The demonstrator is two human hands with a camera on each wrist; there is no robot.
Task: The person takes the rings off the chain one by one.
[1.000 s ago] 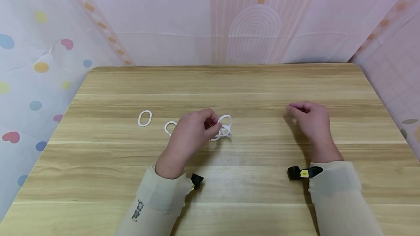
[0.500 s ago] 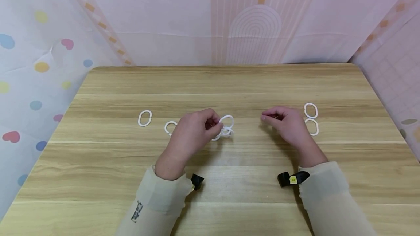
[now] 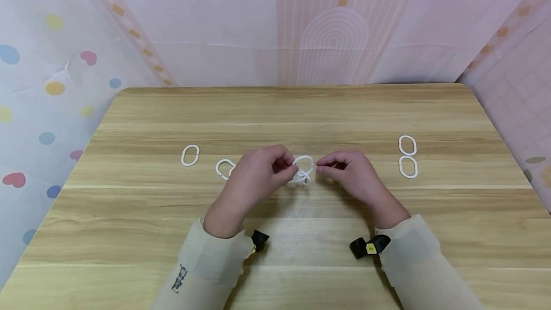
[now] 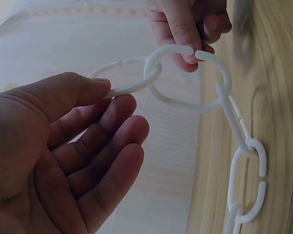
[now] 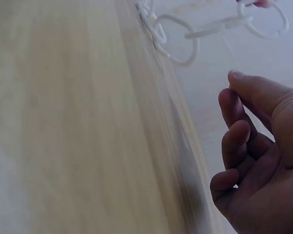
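Right hand (image 3: 353,176) has shifted left, near the white chain (image 4: 227,80); its thumb and fingers nearly meet, apparently unloaded. Left hand (image 3: 262,171) pinches one link (image 4: 134,89) above the bench (image 3: 301,262). Step judged: two-handed approach; next, grip the adjacent link (image 4: 183,104).

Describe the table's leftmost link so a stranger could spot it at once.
Start at the wooden table and find the left hand. Look left past the partly hidden link beside it to the leftmost link, a white oval. Unlike the close pair of links at far right, it lies alone.
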